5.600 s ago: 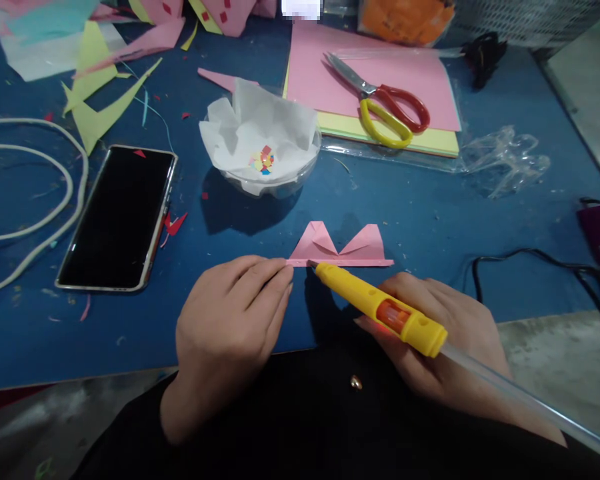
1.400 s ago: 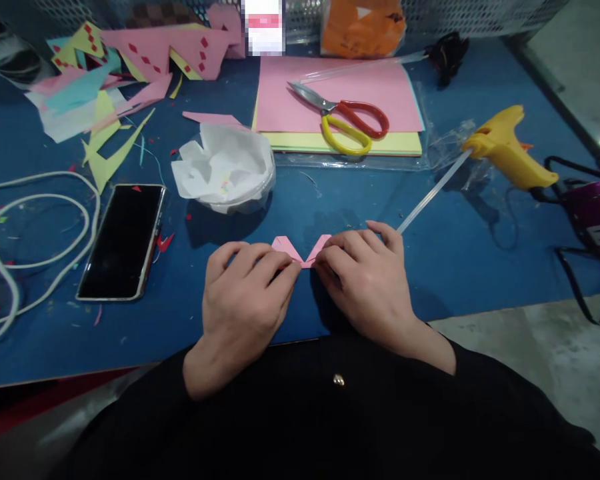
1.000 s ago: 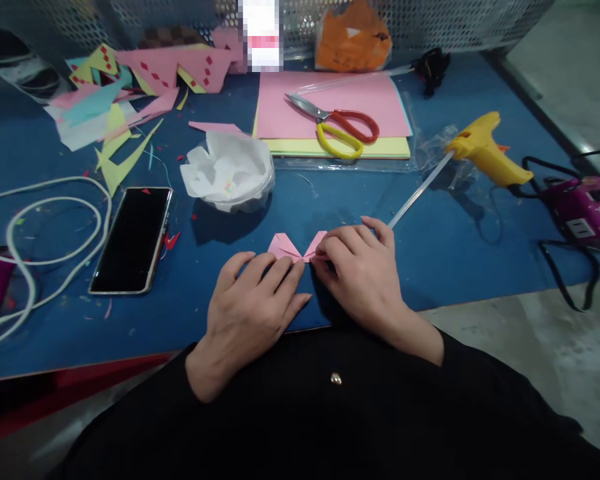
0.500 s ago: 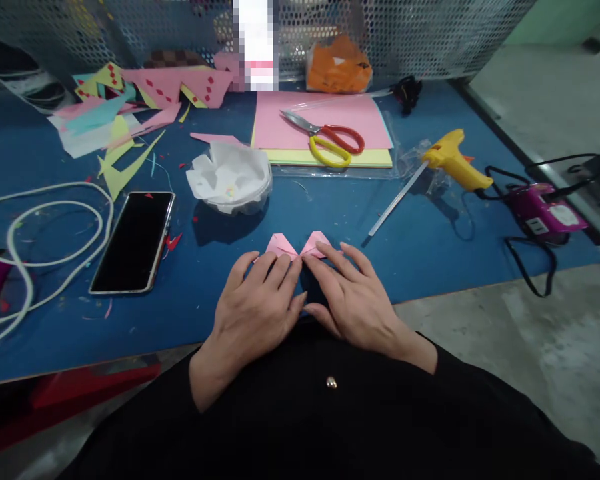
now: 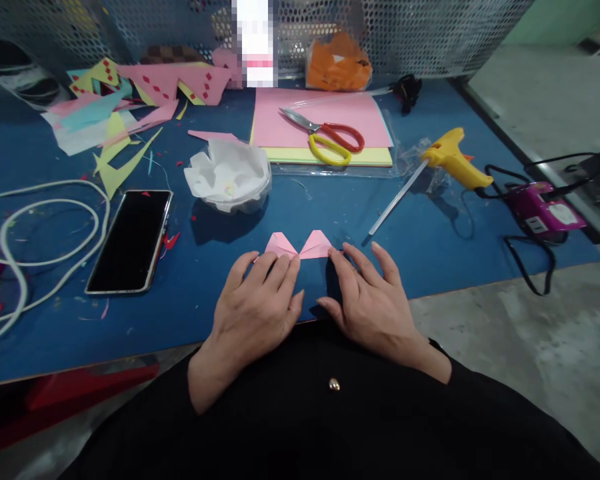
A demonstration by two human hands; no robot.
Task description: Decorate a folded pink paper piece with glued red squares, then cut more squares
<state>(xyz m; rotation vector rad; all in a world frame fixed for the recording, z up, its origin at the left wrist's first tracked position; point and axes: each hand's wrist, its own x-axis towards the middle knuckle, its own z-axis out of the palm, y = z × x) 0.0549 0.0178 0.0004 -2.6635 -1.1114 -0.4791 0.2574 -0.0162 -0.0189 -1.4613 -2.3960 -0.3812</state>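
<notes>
A folded piece of pink paper (image 5: 316, 245) lies flat at the front of the blue table, with two angled peaks that meet at a low point in the middle. My left hand (image 5: 257, 300) rests palm down over its left part, fingers stretched out and pressing on the paper, so that side's lower edge is hidden. My right hand (image 5: 373, 293) is spread at the right end, its index fingertip touching the paper's right corner. Neither hand is closed round anything.
Left lies a phone (image 5: 130, 241) beside a white cable (image 5: 17, 267). A white paper bowl (image 5: 227, 177) stands ahead. Scissors (image 5: 325, 137) rest on coloured paper sheets (image 5: 275, 127). A yellow glue gun (image 5: 457, 160) lies right; paper scraps (image 5: 125, 163) lie back left.
My right hand has slid to the right along the pink paper, from the middle to its right end, uncovering the right peak. My left hand has stayed nearly still.
</notes>
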